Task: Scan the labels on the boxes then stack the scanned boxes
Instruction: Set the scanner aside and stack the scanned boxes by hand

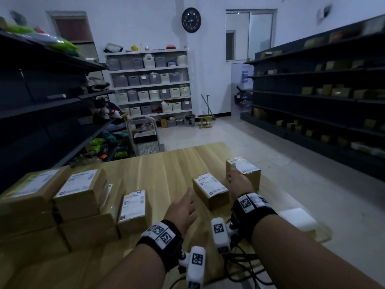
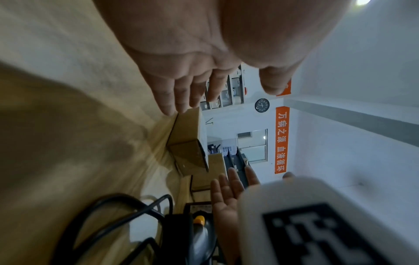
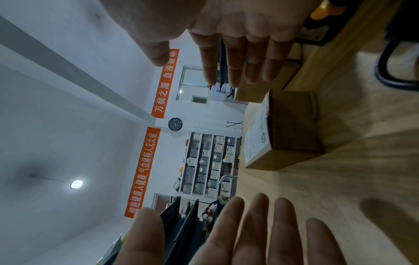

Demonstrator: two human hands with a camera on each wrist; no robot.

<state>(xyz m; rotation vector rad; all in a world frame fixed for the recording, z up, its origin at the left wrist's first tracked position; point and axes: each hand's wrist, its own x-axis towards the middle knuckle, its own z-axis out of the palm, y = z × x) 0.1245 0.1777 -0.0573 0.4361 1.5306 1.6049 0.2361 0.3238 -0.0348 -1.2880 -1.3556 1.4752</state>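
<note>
Both forearms are bare, with no sleeve in view. The left hand (image 1: pixel 183 209) wears a broad black strap round the wrist, topped by a white block printed with black-and-white square fiducial markers. Below that wrist hangs a white, rounded camera housing (image 1: pixel 195 265) bearing one more such marker (its lower end carries another, partly cut off by the picture's edge). The right hand (image 1: pixel 238 184) has the same outfit: a black wrist strap with white marker tiles, and a white housing (image 1: pixel 220 234) with a square marker. Black cables (image 1: pixel 239 263) run from the housings.
</note>
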